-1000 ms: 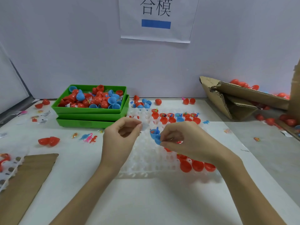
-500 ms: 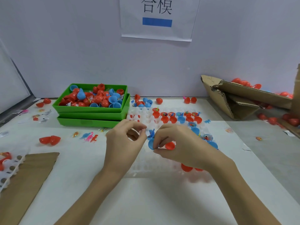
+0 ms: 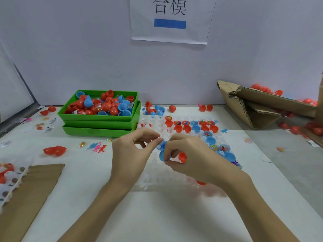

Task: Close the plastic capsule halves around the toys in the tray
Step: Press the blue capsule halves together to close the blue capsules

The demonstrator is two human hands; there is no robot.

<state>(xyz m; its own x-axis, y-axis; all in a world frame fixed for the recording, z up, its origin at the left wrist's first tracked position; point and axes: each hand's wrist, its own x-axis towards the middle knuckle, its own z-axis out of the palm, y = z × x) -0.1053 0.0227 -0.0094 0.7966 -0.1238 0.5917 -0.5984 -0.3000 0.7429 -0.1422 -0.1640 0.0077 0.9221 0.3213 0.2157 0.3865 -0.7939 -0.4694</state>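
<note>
At the far left edge a white perforated tray (image 3: pixel 8 182) lay partly over a flat sheet of cardboard (image 3: pixel 33 187). Beyond them a hinged red capsule (image 3: pixel 55 151) sat open on the white table (image 3: pixel 157 215), with a few small dinosaur toys (image 3: pixel 97 147) just to its right. Behind those stood stacked green bins (image 3: pixel 101 119), the top one heaped with loose red and blue capsule halves (image 3: pixel 103 106).

The left hand (image 3: pixel 132 154) hovered over the near-left part of the translucent capsule tray (image 3: pixel 157 173). Its thumb and forefinger were curled toward each other, tips close, near a small blue toy (image 3: pixel 162 145); whether they actually pinched anything could not be told. The right hand (image 3: pixel 194 158) was just beside it, fingers bent inward and gripping a blue capsule half (image 3: pixel 163 155) at the fingertips, with a red capsule half (image 3: pixel 182 157) tucked further back under the curled fingers. The two hands nearly touched above the tray.

Past the hands, rows of open red and blue capsules (image 3: pixel 195 127) sat in the tray's far pockets, several with little toys inside. More blue ones (image 3: pixel 229 155) ran down its right side. At the far right a torn cardboard box (image 3: pixel 262 105) lay tipped on the table, red capsules (image 3: pixel 295 130) scattered around it.
</note>
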